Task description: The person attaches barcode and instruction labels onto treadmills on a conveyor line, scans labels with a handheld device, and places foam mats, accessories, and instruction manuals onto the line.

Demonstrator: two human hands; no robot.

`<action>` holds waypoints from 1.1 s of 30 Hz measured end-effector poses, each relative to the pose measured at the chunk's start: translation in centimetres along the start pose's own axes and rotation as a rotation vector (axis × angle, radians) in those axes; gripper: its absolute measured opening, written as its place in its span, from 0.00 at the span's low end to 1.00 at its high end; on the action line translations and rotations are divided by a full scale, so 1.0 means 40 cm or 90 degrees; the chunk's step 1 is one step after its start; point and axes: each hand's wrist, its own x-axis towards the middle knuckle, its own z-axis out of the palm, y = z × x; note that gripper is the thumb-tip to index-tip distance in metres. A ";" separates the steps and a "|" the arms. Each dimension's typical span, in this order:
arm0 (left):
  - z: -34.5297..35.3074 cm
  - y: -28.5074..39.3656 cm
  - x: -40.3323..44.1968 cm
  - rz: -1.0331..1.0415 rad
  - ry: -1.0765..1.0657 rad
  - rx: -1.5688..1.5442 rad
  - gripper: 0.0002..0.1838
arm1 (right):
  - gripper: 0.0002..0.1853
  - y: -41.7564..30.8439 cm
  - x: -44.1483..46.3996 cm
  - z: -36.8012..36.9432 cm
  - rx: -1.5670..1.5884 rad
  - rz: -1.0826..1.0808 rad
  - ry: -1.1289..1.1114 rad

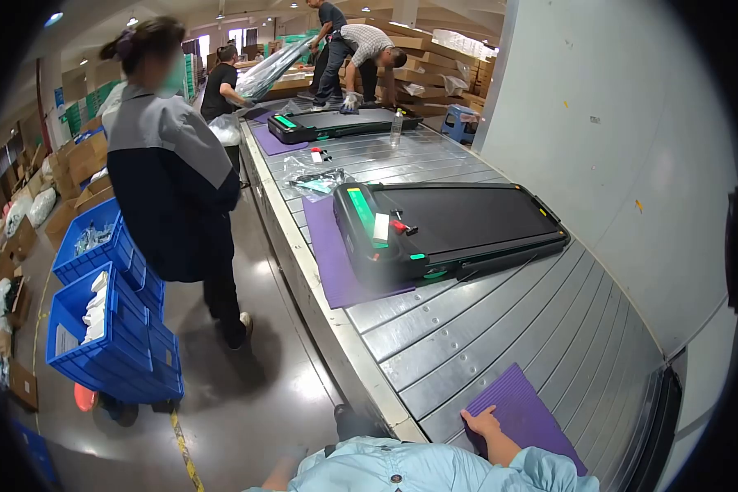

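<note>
My right hand rests on the left corner of a purple ribbed mat, thumb and index finger spread apart; its other fingers are hard to make out. The mat lies on the slatted metal conveyor. Only a blurred forearm shows at the bottom on my left side; the left hand cannot be made out. Farther up the conveyor, a black treadmill lies partly over another purple mat. A white box and a red-and-black item sit on the treadmill.
A person stands left of the conveyor beside blue crates. Several people are at the far end near a second treadmill. A clear bottle and plastic-wrapped parts are on the conveyor. A grey wall borders the right.
</note>
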 end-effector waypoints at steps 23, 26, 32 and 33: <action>0.074 0.039 -0.086 -0.003 0.078 0.110 0.18 | 0.56 0.005 0.086 0.003 -0.002 0.037 -0.105; 0.073 0.040 -0.086 0.018 0.094 0.086 0.18 | 0.56 0.008 0.085 -0.012 0.049 0.020 -0.156; 0.068 0.055 -0.095 0.042 0.107 0.081 0.19 | 0.56 0.038 0.127 0.007 0.129 -0.006 -0.196; 0.057 0.072 -0.110 0.032 0.078 0.096 0.17 | 0.56 0.039 0.128 0.008 0.131 -0.009 -0.194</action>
